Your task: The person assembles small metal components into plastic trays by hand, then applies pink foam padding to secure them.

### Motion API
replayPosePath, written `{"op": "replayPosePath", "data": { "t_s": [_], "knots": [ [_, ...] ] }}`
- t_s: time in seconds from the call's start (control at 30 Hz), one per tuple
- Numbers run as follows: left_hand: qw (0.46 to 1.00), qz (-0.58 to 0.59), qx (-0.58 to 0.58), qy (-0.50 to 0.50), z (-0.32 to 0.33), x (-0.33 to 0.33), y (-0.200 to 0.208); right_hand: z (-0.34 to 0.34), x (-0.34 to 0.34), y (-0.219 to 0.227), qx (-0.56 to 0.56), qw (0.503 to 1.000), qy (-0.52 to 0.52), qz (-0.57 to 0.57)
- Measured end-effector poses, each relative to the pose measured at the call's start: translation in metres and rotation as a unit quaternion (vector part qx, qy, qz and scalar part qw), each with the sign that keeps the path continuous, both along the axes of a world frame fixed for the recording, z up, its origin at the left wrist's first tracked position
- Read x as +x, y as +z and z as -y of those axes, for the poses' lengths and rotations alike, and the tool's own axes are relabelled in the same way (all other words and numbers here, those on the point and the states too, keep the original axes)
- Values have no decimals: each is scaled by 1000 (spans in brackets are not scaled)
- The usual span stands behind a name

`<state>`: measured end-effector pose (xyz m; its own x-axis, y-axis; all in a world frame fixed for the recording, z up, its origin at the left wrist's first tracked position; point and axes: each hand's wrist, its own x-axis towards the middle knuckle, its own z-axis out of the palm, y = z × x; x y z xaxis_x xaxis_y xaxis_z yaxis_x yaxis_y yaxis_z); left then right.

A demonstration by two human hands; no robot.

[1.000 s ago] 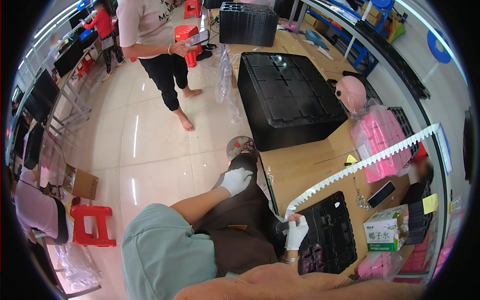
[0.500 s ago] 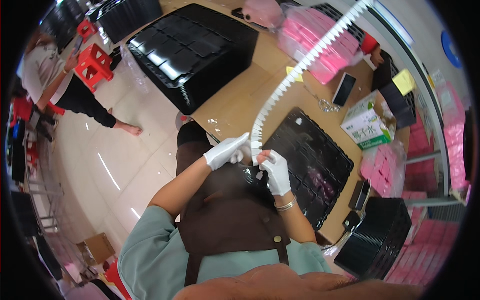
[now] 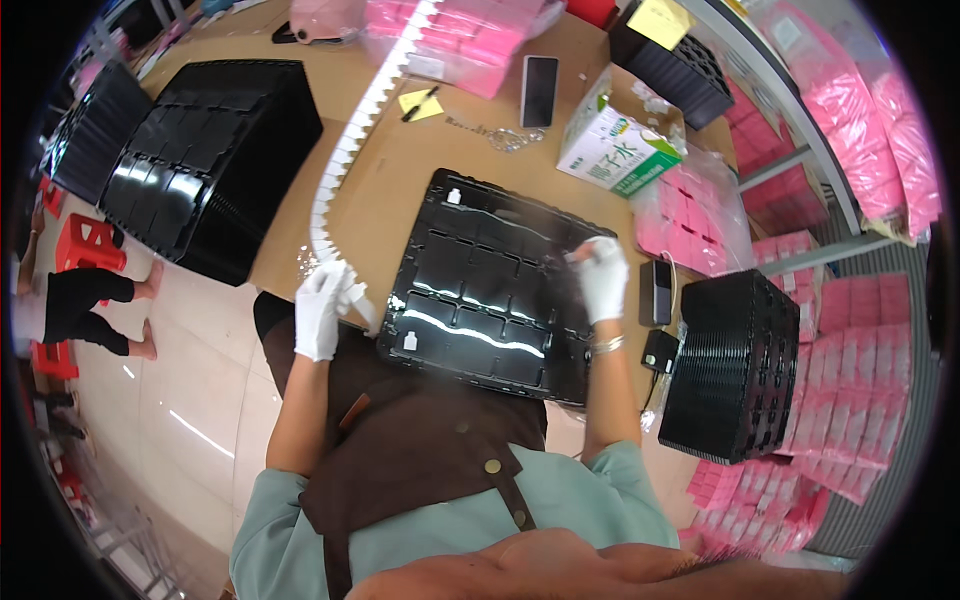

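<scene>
My left hand point(image 3: 322, 310), in a white glove with bare fingertips, is closed on the lower end of a long white toothed strip point(image 3: 350, 145). That strip curves up past the top edge of the view. In front of me lies a black plastic tray point(image 3: 480, 270) with shallow compartments. A small white piece point(image 3: 455, 196) sits near its far left corner, another white piece point(image 3: 410, 341) near its near left corner. Over the tray's right side is my right hand point(image 3: 603, 280), also gloved, its fingers pinched together; whatever is between them is too blurred to name.
Stacked black trays stand at the left point(image 3: 215, 150) and right point(image 3: 730, 370). Beyond the tray are a phone point(image 3: 539, 90), a chain point(image 3: 505, 136), a yellow note with a pen point(image 3: 421, 104), an open carton point(image 3: 615, 140) and pink bagged packs point(image 3: 690, 215). Another person's legs point(image 3: 100, 300) show at left.
My view has turned toward the table. My hands, together at the strip's end before, are now apart: the left stays on the strip, while the right has moved out over the tray's right side.
</scene>
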<state>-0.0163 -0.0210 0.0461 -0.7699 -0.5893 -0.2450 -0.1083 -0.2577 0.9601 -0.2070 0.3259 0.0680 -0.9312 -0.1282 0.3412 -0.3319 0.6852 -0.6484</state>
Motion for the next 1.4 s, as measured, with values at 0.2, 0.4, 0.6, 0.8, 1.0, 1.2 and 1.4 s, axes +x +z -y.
{"op": "replayPosePath", "data": {
  "t_s": [0.2,0.4,0.6,0.8,1.0,1.2,1.4],
  "knots": [
    [1000,12,-8,-27,-16,-4,-4,-62,-75,-37,191,981,2,25],
    [992,48,-89,-74,-30,-12,17,-59,-95,-53,313,945,-53,85],
    [997,15,24,-76,-54,-18,25,4,-54,-4,293,955,-23,29],
    [992,-12,75,-102,-65,-10,28,133,93,-1,-194,853,313,369],
    [997,17,29,-76,-66,-4,30,149,122,-12,-354,812,229,403],
    [943,-60,325,-45,-63,-16,6,130,133,4,-277,924,217,151],
    [998,10,43,-50,-42,-8,-1,-34,80,25,-85,986,60,129]
  ]
}}
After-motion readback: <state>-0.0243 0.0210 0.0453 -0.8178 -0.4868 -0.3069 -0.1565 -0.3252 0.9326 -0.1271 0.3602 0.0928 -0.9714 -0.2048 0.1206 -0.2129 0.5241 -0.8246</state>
